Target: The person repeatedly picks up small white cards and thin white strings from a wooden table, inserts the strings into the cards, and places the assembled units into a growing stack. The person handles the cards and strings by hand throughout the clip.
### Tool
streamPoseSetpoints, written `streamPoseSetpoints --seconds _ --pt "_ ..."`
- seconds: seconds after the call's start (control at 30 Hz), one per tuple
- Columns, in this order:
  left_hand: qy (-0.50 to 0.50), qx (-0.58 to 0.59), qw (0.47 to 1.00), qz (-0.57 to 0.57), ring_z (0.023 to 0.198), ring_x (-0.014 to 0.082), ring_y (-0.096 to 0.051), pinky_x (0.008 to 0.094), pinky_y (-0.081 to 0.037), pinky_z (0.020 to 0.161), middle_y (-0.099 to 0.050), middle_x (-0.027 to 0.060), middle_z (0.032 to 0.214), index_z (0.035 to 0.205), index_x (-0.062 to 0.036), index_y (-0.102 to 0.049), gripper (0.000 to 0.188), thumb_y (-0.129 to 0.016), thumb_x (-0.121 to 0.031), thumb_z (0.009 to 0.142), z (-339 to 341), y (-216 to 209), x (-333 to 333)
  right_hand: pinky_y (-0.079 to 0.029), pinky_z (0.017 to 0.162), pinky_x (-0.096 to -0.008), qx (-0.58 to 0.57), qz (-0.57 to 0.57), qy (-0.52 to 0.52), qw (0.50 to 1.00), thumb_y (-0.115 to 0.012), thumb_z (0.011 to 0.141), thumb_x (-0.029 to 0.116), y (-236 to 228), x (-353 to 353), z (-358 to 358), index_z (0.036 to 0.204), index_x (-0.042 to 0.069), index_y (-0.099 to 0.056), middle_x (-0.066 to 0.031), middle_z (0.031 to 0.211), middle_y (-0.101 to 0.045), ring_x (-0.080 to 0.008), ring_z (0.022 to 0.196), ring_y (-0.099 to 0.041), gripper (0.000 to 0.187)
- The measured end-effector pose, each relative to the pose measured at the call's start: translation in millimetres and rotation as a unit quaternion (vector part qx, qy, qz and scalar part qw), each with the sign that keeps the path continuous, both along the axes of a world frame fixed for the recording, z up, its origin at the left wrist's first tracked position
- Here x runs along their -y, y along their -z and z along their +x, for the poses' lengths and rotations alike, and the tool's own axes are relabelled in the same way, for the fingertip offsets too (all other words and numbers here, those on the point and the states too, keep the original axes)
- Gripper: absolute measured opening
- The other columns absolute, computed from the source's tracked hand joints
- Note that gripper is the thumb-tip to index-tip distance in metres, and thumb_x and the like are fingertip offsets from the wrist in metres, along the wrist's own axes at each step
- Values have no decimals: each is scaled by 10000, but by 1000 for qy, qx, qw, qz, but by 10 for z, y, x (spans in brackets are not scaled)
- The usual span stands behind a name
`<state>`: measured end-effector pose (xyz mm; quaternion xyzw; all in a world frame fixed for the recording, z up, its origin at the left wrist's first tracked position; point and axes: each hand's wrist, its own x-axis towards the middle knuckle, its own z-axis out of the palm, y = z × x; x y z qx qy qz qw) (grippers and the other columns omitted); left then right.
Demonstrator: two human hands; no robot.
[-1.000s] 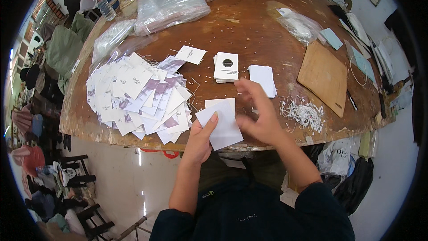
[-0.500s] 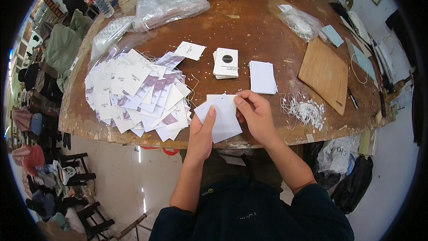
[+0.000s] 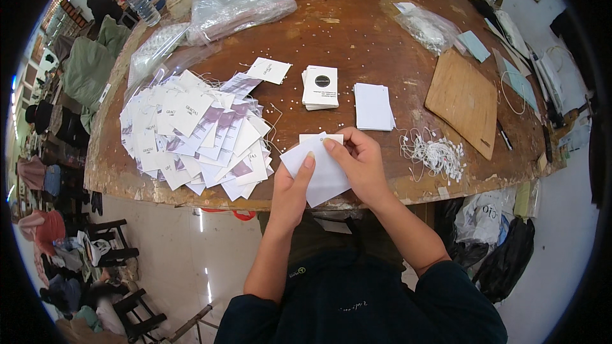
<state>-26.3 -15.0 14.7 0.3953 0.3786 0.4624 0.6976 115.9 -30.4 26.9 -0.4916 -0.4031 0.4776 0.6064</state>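
Note:
Over the table's near edge I hold white paper hang tags (image 3: 326, 181), fanned so that one lies askew over another. My left hand (image 3: 291, 190) pinches them from the left, thumb on top. From the right, my right hand (image 3: 364, 167) grips their upper part, its thumb beside a small punched hole. Both sets of fingers underneath are mostly hidden. Just beyond stand a stack of printed cards with a black disc (image 3: 320, 92) and a stack of plain white cards (image 3: 373, 108). To the right lies a tangle of white tag strings (image 3: 433, 156).
A large heap of strung tags (image 3: 197, 130) spreads over the table's left side. Clear plastic bags (image 3: 242, 3) and a water bottle (image 3: 143, 6) lie beyond it. At right are a wooden board (image 3: 462, 102), a pen (image 3: 504, 139) and a bag of white strings (image 3: 427, 28).
My right thumb has slid left and inward over the tags, close to the punched hole. The tags have shifted slightly to the right in my hands.

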Motion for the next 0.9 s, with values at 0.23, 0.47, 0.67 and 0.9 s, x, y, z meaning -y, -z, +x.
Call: streamPoseSetpoints --seconds 0.23,0.47,0.67,0.9 --pt "-31 -38 998 45 952 125 -616 274 -509 818 -644 96 1100 1264 34 -536 384 -623 -198 971 17 29 5 -430 592 -190 16 5 9 1000 -660 938 126 60 23 -16 945 8 -635 24 785 -609 -13 686 -523 120" --pt "-53 -42 997 26 898 123 -628 268 -517 786 -649 97 1073 1223 34 -557 343 -625 -184 967 -69 46 -6 -483 784 -404 593 107 185 776 -726 820 114 -107 267 808 971 17 -691 -133 936 -686 -318 873 -612 183" --pt "-30 -51 998 34 902 116 -617 271 -512 785 -649 83 1047 1206 22 -566 340 -635 -202 959 -20 90 -1 -486 773 -429 678 12 155 718 -676 836 101 182 261 1294 975 19 -683 -151 917 -685 -353 853 -607 162" --pt "-4 -60 997 43 896 107 -607 270 -497 783 -649 70 1023 1199 22 -575 331 -640 -190 954 -97 39 57 -494 710 -323 394 2 149 907 -620 898 42 -28 226 1365 1007 5 -657 -89 848 -675 -195 778 -626 121"
